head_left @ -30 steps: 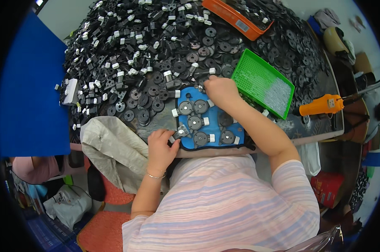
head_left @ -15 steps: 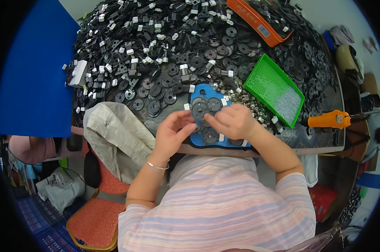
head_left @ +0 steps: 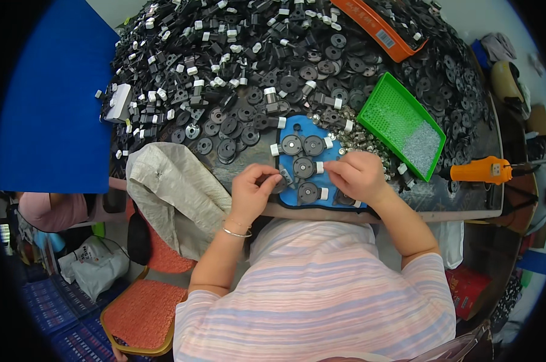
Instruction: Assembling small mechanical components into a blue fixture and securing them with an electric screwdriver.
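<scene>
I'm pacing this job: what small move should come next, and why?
Probably lower what looks like a disc in the left hand onto the bracket beside it: that bracket looks uncovered, while neighbouring parts on the mat carry discs.

Lettering and a barcode label are noted on the orange tray; print is seen on the white bag and, probably, red box.

Orange bin cropped above, dark disc seemingly part-hidden by left hand
</scene>
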A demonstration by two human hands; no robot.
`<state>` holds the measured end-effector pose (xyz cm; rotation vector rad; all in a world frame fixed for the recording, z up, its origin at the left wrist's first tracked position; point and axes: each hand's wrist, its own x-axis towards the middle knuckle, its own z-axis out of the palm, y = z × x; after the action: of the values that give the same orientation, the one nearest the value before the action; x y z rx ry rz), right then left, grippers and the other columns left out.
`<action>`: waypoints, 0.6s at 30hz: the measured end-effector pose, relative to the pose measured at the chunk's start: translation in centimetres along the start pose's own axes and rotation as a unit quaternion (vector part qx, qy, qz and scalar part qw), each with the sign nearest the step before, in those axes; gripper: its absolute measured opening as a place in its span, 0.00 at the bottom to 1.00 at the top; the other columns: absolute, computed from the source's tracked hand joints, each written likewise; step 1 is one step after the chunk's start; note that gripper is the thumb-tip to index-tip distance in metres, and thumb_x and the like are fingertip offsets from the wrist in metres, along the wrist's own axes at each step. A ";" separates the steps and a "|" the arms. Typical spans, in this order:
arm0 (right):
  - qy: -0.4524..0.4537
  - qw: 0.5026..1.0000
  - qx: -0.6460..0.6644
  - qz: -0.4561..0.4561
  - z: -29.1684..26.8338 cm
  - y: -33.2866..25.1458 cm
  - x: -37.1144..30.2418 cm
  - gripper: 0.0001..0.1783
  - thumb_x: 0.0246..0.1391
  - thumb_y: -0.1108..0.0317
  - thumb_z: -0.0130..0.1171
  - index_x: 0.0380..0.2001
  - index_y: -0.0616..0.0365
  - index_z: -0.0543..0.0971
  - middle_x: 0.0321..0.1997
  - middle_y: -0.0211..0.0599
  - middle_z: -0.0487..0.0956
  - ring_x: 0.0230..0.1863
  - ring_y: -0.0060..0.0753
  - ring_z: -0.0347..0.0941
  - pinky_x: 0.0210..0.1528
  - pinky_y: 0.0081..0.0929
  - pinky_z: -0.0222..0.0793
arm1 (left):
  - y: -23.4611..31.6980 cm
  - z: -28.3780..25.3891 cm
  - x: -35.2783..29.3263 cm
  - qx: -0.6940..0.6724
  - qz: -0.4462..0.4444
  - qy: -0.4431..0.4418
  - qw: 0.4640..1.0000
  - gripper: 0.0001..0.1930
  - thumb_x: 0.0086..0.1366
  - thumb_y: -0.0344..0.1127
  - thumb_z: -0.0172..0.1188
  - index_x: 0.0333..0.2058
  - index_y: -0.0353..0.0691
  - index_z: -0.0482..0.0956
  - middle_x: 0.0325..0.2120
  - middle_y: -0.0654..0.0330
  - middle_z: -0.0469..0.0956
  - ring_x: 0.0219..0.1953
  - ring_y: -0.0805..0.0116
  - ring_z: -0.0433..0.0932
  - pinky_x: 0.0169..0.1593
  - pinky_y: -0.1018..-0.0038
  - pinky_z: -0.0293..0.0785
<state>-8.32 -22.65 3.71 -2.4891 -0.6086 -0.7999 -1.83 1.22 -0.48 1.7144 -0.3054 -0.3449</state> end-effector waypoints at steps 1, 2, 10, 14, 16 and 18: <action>0.000 1.000 0.001 0.000 0.1 0.0 -0.3 0.10 0.37 0.71 0.66 0.27 0.52 0.78 0.19 0.27 0.69 0.19 0.30 0.69 0.18 0.26 0.65 | 0.0 0.3 0.0 0.055 0.028 0.000 0.998 0.04 0.52 0.27 0.65 0.28 0.36 0.80 0.26 0.59 0.77 0.26 0.70 0.74 0.31 0.77 0.70; -0.004 1.000 0.005 0.006 0.3 0.0 -0.7 0.10 0.37 0.72 0.66 0.27 0.52 0.78 0.19 0.27 0.69 0.19 0.30 0.69 0.18 0.26 0.65 | -0.1 0.6 0.0 0.110 0.057 0.000 0.992 0.04 0.52 0.27 0.65 0.28 0.37 0.80 0.26 0.57 0.77 0.26 0.67 0.74 0.31 0.75 0.70; 0.013 0.999 0.000 0.038 -0.9 -0.3 -2.1 0.10 0.37 0.73 0.66 0.27 0.52 0.78 0.18 0.27 0.70 0.18 0.29 0.69 0.17 0.26 0.63 | -0.1 0.4 -0.1 0.166 0.088 0.028 0.982 0.15 0.48 0.33 0.69 0.35 0.37 0.80 0.35 0.56 0.74 0.39 0.59 0.72 0.43 0.69 0.69; 0.085 0.993 -0.023 0.081 -3.5 -0.4 -3.0 0.13 0.33 0.78 0.66 0.27 0.54 0.79 0.19 0.30 0.74 0.17 0.30 0.70 0.17 0.25 0.63 | 0.5 -0.3 -1.0 0.205 0.165 0.001 0.965 0.26 0.40 0.36 0.74 0.41 0.37 0.77 0.41 0.57 0.72 0.42 0.56 0.70 0.46 0.68 0.69; 0.116 0.986 -0.047 0.108 -5.4 -0.6 -3.6 0.12 0.34 0.81 0.66 0.26 0.57 0.80 0.19 0.31 0.74 0.16 0.28 0.68 0.17 0.23 0.62 | 0.1 -0.3 -0.9 0.248 0.201 -0.011 0.948 0.25 0.40 0.35 0.73 0.39 0.37 0.77 0.40 0.57 0.73 0.43 0.56 0.70 0.46 0.67 0.69; 0.161 0.974 -0.074 0.140 -6.9 -0.9 -4.2 0.12 0.35 0.83 0.65 0.27 0.57 0.79 0.19 0.30 0.73 0.16 0.25 0.67 0.17 0.21 0.60 | -0.4 -0.1 -0.8 0.250 0.190 -0.008 0.949 0.24 0.41 0.36 0.73 0.39 0.37 0.77 0.40 0.57 0.73 0.43 0.55 0.71 0.46 0.67 0.69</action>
<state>-14.82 -26.80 6.35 -2.4225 -0.0844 -1.1355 -2.53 1.69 -0.84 2.0920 -0.7737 0.0107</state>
